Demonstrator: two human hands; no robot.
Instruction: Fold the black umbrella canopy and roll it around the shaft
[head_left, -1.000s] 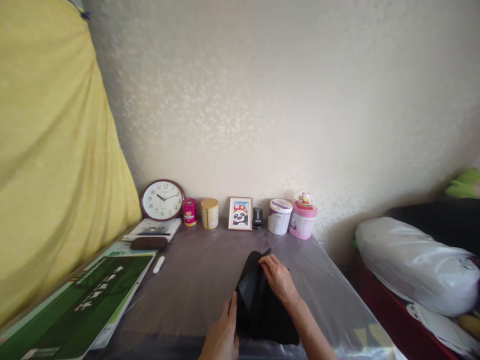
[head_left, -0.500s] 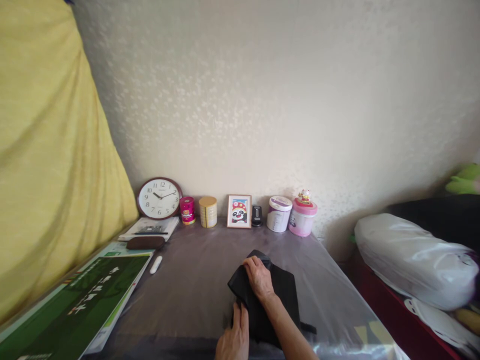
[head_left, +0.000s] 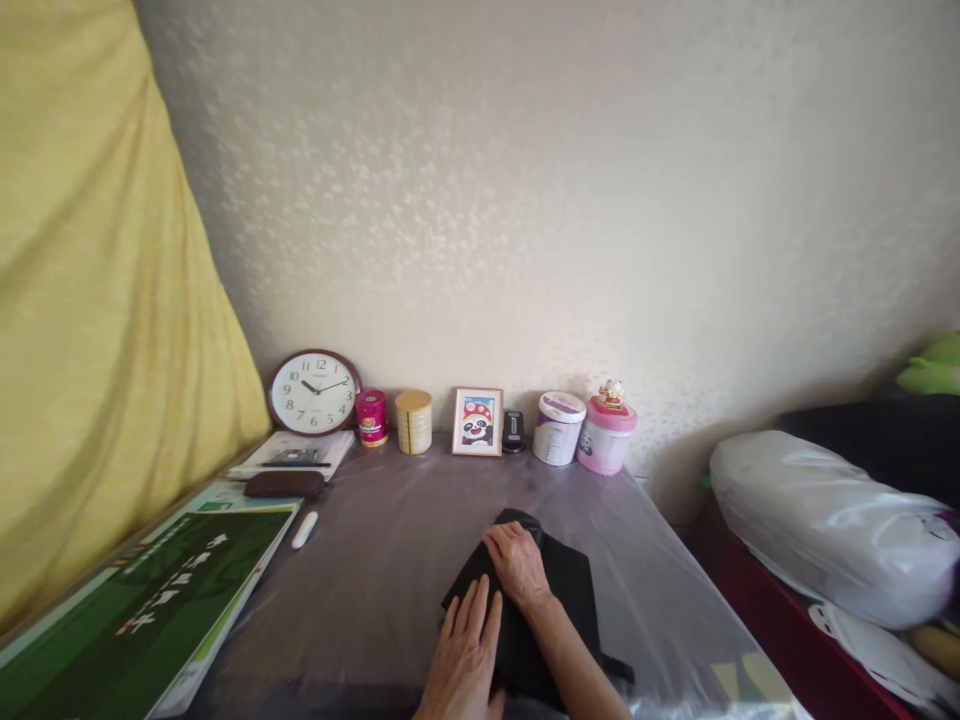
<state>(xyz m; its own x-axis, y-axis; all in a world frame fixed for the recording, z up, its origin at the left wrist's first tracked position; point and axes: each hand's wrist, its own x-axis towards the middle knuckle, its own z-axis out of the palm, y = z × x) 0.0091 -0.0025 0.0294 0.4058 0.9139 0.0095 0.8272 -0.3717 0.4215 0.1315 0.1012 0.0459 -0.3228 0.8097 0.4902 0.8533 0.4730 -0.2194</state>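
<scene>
Black cloth (head_left: 571, 585) under my spread left hand (head_left: 466, 640) and curled right hand (head_left: 519, 568), pinch unclear; I judge smoothing, next wanting even pressure.

The left hand (head_left: 463, 640) and right hand (head_left: 519, 566) hide part of the black fabric (head_left: 571, 580); the bottom edge cuts off both arms (head_left: 574, 650). The green booklet (head_left: 172, 610) and yellow curtain (head_left: 97, 280) run out at the left, the green plush item (head_left: 934, 365) at the right. Small lettering on the wall clock (head_left: 315, 395) and the fuchsia tin (head_left: 372, 420) is too tiny to read.
</scene>
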